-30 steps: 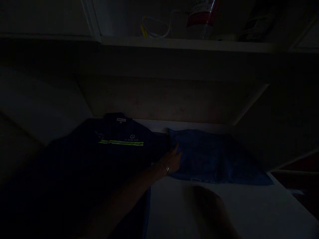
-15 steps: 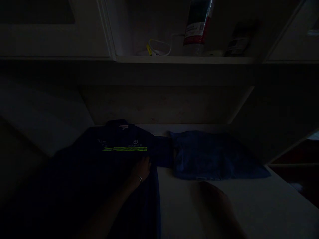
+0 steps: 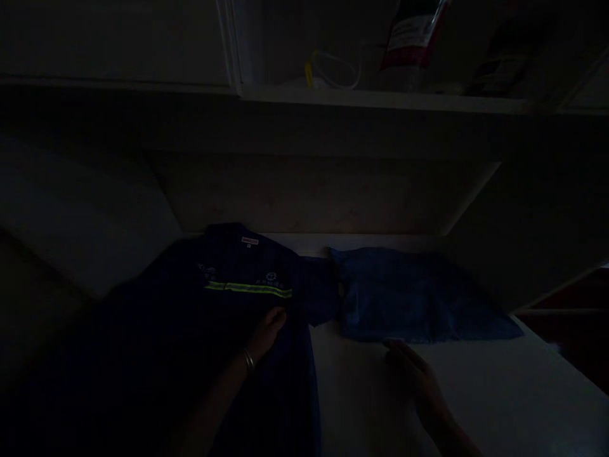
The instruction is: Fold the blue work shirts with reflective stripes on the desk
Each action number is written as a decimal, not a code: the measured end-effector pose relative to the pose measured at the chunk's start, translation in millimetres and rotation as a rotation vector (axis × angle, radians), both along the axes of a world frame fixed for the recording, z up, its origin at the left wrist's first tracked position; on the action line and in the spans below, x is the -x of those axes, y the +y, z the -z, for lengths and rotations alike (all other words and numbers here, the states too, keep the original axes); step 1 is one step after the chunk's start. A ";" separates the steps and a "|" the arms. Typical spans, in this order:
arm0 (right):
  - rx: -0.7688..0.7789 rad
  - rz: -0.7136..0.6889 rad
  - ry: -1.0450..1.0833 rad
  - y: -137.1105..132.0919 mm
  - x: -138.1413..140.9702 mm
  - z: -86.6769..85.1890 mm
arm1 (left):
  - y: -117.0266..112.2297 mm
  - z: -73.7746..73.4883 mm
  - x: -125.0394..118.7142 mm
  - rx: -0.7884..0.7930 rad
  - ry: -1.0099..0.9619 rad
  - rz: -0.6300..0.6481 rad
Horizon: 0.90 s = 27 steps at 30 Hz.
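Note:
A dark blue work jacket [image 3: 247,266] lies spread on the white surface, with a yellow-green reflective stripe across its chest and a label inside the collar. My left hand [image 3: 267,330], with a bracelet at the wrist, is on the jacket's front just below the stripe. Its fingers are drawn together and seem to pinch the cloth; the dim light hides detail. Over the white surface my right hand [image 3: 413,371] is open and holds nothing, its fingers stretched toward the near edge of a blue plastic bag [image 3: 394,298]. The jacket's sleeve [image 3: 318,289] reaches toward that bag.
Above is an open shelf [image 3: 380,98] with a red and white package [image 3: 412,38] and a looped white cord with a yellow piece [image 3: 309,74]. A panel [image 3: 323,197] closes the back of the nook. Side walls stand left and right of the white surface [image 3: 485,381].
The view has tilted and shifted slightly. My left hand has drawn a little back toward me, and the sleeve's lower edge has shifted. My right hand's fingers now stretch further forward.

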State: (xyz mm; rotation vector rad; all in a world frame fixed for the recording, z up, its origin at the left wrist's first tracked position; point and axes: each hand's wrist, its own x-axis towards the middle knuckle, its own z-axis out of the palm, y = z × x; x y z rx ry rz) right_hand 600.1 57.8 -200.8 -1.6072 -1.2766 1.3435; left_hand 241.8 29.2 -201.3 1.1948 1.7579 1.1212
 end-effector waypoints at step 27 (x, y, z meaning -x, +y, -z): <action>-0.415 -0.172 0.045 67.1 173.4 -75.1 | -35.9 -58.3 -51.7 -0.128 0.003 -0.050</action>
